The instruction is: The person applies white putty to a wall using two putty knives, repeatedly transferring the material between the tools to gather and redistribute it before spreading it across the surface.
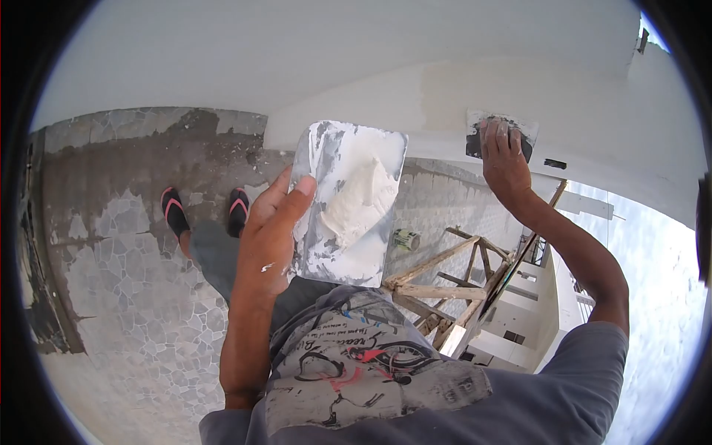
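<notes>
My left hand [271, 230] grips the near-left edge of a flat metal plate [311, 256] smeared with white, its thumb lying on top. On the plate rests a thick mound of white paste [360, 204]. Farther right, my right hand [506, 163] has its fingers pressed on the dark grip of a wide putty knife [472, 148], whose pale blade lies against the white wall [356, 59]. A slightly darker cream patch [463, 85] shows on the wall beside the knife. A small dark slot [555, 163] opens in the wall right of my right hand.
My feet in black sandals [174, 211] stand on a floor of irregular stone tiles [163, 297]. A wooden frame [437, 293] rises at lower right, with a small container [406, 239] on the ground beside it. White buildings [519, 319] lie beyond.
</notes>
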Demonstrator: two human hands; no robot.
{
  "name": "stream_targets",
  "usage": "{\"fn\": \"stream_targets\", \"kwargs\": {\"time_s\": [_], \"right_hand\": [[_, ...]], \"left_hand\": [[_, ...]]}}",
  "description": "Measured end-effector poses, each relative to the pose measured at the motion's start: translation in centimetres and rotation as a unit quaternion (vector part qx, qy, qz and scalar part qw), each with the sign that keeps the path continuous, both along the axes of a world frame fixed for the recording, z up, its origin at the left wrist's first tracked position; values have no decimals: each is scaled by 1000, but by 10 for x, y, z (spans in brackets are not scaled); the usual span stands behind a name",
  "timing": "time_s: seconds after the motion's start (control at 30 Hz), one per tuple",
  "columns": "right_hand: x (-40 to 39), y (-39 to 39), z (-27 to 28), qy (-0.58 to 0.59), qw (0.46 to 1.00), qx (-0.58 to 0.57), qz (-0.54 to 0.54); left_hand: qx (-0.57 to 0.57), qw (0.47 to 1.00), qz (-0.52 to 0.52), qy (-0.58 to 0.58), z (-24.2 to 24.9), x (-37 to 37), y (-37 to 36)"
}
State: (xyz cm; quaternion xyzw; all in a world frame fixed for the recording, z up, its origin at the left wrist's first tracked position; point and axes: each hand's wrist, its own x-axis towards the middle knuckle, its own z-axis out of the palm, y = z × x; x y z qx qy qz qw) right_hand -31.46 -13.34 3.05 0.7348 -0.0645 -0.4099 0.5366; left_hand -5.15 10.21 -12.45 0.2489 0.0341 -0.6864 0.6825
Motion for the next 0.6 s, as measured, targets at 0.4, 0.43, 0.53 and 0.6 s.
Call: {"fn": "stream_targets", "kwargs": {"time_s": [0.4,0.43,0.53,0.6], "right_hand": [[68,58,36,-134,985,-63,-86],[70,49,43,-166,980,-83,-72],[68,27,46,-137,974,-130,-123],[64,20,40,-106,972,-133,-162]], "left_hand": [[-15,1000,-12,-9,0,-4,-8],[-11,1000,-18,-13,1,-4,-8],[-5,999,-32,-18,1,-2,-8],[-11,999,-31,-10,2,-1,-8]]}}
